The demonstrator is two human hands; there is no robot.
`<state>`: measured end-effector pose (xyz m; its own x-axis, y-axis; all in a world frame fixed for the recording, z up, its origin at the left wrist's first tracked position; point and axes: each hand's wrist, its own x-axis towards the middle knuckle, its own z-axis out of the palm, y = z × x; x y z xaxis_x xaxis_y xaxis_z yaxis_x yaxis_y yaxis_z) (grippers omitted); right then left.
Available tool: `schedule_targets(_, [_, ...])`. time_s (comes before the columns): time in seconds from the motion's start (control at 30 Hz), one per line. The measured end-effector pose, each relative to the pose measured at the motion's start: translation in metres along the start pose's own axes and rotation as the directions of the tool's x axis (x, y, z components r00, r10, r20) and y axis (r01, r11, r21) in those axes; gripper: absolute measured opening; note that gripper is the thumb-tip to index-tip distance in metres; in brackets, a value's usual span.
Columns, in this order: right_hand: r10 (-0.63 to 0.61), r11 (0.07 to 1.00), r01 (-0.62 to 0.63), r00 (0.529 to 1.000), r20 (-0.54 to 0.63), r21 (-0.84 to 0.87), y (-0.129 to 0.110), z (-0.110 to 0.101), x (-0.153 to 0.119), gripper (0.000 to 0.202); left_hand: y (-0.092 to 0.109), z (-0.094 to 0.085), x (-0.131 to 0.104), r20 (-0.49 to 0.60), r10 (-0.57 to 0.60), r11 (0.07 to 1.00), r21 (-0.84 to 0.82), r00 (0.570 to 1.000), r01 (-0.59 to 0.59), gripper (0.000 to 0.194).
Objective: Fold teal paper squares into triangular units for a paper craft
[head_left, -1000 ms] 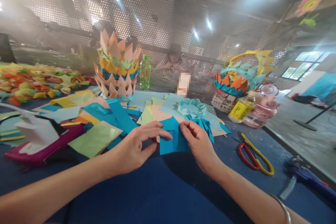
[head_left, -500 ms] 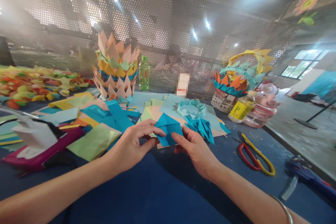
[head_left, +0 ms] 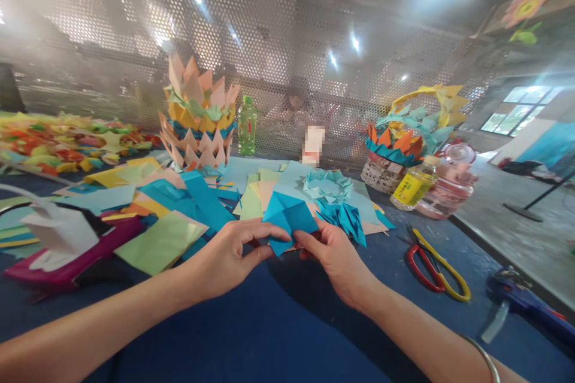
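A partly folded sheet of blue paper (head_left: 290, 213) is held between my two hands, just above the dark blue tabletop. My left hand (head_left: 238, 251) pinches its lower left side, fingers in front of a fold. At the lower right edge, my right hand (head_left: 330, 248) grips it between thumb and fingers. Right behind lie a piece made of blue folded points (head_left: 344, 220) and a pale aqua folded-paper ring (head_left: 327, 184), both on flat coloured sheets.
Scissors (head_left: 438, 263) and a blue glue gun (head_left: 530, 302) lie right. A purple power strip (head_left: 76, 263) with a white plug is left, near green paper (head_left: 162, 239). Behind stand a tall paper-petal stack (head_left: 200, 119), a green bottle (head_left: 247, 125) and a paper basket (head_left: 389, 170).
The blue paper has tilted and its lower part now folds downward to a point. My left fingers have moved from its upper left edge down onto the front fold.
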<state>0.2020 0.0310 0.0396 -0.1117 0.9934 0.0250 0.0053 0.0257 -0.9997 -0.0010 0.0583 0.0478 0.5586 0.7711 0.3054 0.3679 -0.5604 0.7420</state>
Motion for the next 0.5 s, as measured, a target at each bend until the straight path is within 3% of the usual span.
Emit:
schedule_targets(0.27, [-0.014,1.000,0.014,1.000,0.014,-0.020,0.0014,0.0000,-0.0008,0.023,-0.0011,0.0005,0.0014,0.013,-0.054,0.995,-0.082,0.998,0.055,0.013])
schedule_targets(0.5, [-0.027,1.000,0.027,0.999,0.030,-0.003,-0.0008,0.0027,-0.0027,0.028,0.0021,-0.0032,0.0074,-0.052,-0.222,0.932,-0.306,0.974,0.196,0.017])
